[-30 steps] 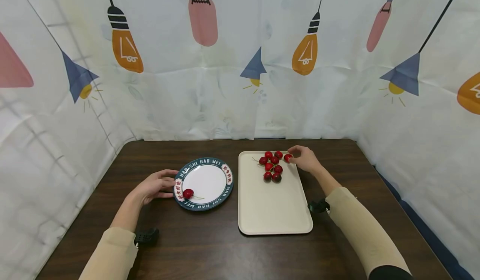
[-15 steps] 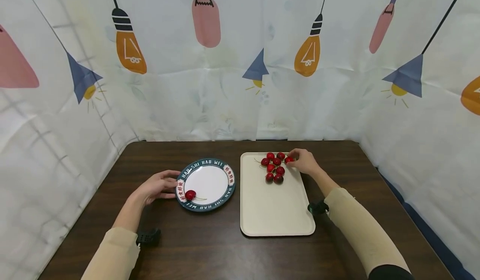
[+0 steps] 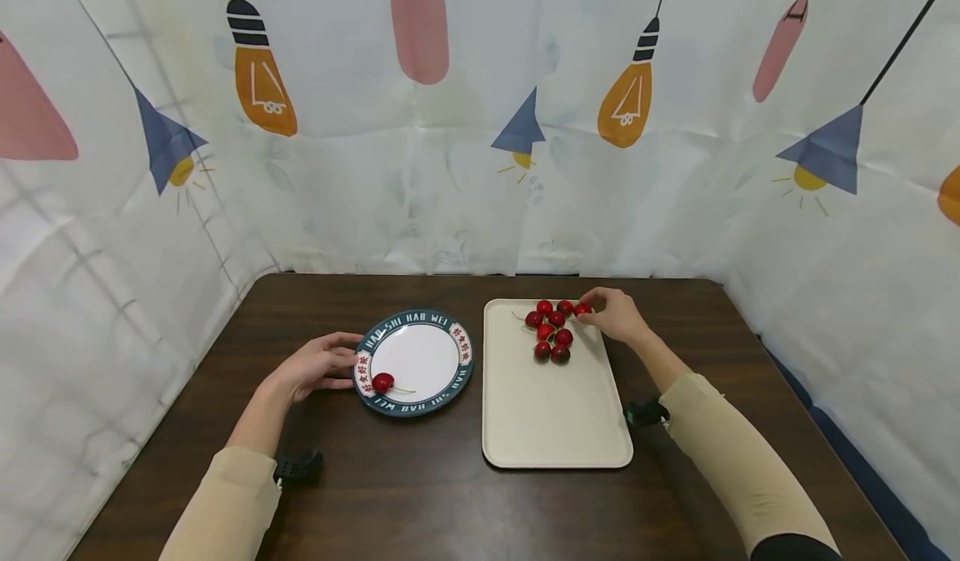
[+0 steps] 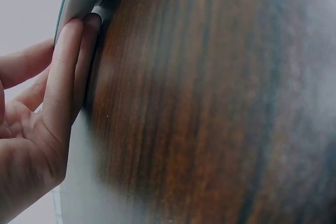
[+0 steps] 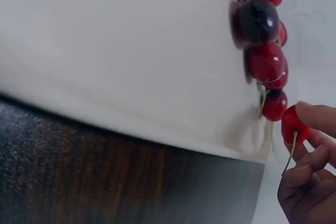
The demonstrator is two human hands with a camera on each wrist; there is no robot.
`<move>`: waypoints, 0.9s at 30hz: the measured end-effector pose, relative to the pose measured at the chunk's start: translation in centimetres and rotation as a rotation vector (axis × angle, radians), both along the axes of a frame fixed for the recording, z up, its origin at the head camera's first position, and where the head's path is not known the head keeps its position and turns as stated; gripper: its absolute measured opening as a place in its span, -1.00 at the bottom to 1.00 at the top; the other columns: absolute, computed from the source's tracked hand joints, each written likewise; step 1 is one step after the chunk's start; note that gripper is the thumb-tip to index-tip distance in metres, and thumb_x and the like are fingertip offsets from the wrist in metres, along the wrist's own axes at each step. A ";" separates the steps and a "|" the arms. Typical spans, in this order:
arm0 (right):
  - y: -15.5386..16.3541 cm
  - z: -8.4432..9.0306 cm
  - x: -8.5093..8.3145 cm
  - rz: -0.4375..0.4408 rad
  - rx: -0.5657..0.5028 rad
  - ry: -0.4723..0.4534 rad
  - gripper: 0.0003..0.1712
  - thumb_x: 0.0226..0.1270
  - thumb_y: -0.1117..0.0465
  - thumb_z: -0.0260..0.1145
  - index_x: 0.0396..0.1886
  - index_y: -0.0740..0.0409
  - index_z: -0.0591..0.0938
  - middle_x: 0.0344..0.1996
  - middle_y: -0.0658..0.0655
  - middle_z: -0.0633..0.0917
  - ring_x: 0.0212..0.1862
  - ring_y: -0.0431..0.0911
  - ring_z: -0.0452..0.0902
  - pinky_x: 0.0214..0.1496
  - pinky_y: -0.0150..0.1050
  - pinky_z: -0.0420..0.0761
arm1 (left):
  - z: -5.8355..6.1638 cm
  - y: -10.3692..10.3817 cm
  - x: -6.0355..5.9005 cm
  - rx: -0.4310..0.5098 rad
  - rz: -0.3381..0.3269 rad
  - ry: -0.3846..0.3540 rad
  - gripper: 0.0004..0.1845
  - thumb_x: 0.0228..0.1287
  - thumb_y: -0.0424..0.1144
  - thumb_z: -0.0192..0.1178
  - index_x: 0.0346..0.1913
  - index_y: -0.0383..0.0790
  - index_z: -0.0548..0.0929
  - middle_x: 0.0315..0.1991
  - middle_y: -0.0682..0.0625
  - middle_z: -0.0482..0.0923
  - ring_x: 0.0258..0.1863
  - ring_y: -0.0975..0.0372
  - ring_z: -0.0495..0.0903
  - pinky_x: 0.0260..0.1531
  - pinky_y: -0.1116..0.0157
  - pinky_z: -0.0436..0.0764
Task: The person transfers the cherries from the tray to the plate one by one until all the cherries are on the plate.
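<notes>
On a round plate [image 3: 412,353] with a dark teal lettered rim lies one red cherry [image 3: 383,383] with its stem. My left hand [image 3: 318,369] rests against the plate's left rim with its fingers extended. In the left wrist view, fingertips [image 4: 71,29] touch the rim's underside, close to the table. At the far right corner of a cream tray, my right hand [image 3: 615,315] pinches a cherry [image 5: 295,127] between thumb and fingers, and its green stem hangs free. Several more cherries [image 3: 557,319] lie clustered on the tray's far end, close beside the pinched one.
The rectangular cream tray [image 3: 555,419] stands right of the plate, with a gap of dark wooden table [image 3: 420,494] between them. A white curtain [image 3: 450,211] printed with lamps surrounds the table's far and side edges.
The head view has shifted slightly. My right fingers stay at the same cherry by the tray's corner, and my left hand keeps its place at the plate's rim.
</notes>
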State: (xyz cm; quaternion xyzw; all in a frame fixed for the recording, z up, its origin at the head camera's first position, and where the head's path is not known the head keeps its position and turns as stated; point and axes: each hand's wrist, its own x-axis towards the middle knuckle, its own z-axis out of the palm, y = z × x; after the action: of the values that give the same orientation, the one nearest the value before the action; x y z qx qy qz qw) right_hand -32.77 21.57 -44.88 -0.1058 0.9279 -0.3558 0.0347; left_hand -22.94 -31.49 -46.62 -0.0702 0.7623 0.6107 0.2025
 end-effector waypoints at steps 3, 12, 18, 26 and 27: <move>-0.2 0.6 0.1 0.002 -0.014 0.023 -0.59 0.42 0.16 0.41 0.16 0.25 0.64 0.14 0.32 0.64 0.20 0.25 0.49 0.15 0.20 0.57 | 0.1 -0.1 -0.2 0.001 -0.002 -0.002 -0.37 0.53 -0.32 0.15 0.54 -0.32 0.21 0.15 -0.29 0.53 -0.11 0.10 0.67 -0.07 0.11 0.74; -1.9 1.9 0.4 0.012 -0.052 0.041 -0.58 0.42 0.13 0.41 0.16 0.23 0.64 0.14 0.30 0.66 0.25 0.23 0.48 0.22 0.19 0.56 | 0.1 -0.1 -0.3 0.012 -0.018 0.006 -0.37 0.52 -0.32 0.17 0.54 -0.33 0.21 0.14 -0.28 0.55 -0.11 0.09 0.68 -0.07 0.10 0.74; -3.7 2.9 1.0 0.034 -0.100 0.022 -0.59 0.42 0.13 0.40 0.18 0.20 0.64 0.16 0.27 0.65 0.24 0.22 0.50 0.21 0.16 0.56 | 0.4 -0.1 -0.5 0.014 -0.023 0.011 -0.38 0.54 -0.33 0.14 0.54 -0.32 0.20 0.13 -0.28 0.53 -0.12 0.11 0.68 -0.07 0.12 0.74; -6.1 3.5 2.1 0.105 -0.144 0.021 -0.62 0.40 0.10 0.44 0.13 0.13 0.67 0.12 0.19 0.69 0.03 0.11 0.64 0.04 0.00 0.68 | 0.2 0.1 -0.2 0.013 -0.011 0.007 -0.39 0.54 -0.33 0.14 0.54 -0.32 0.21 0.15 -0.29 0.53 -0.12 0.11 0.68 -0.08 0.11 0.74; -6.4 3.5 2.2 0.116 -0.148 0.025 -0.62 0.40 0.10 0.43 0.13 0.13 0.67 0.13 0.18 0.69 0.02 0.10 0.64 0.03 -0.01 0.68 | 0.1 0.0 -0.2 0.010 -0.013 0.008 -0.38 0.54 -0.33 0.14 0.54 -0.33 0.21 0.15 -0.29 0.53 -0.12 0.10 0.68 -0.08 0.11 0.74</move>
State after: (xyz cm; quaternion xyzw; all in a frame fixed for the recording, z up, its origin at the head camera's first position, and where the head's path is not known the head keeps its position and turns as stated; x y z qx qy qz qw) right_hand -30.56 15.20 -41.41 -0.1660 0.8917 -0.4196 0.0358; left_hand -23.13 -31.44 -46.47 -0.0619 0.7604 0.6137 0.2035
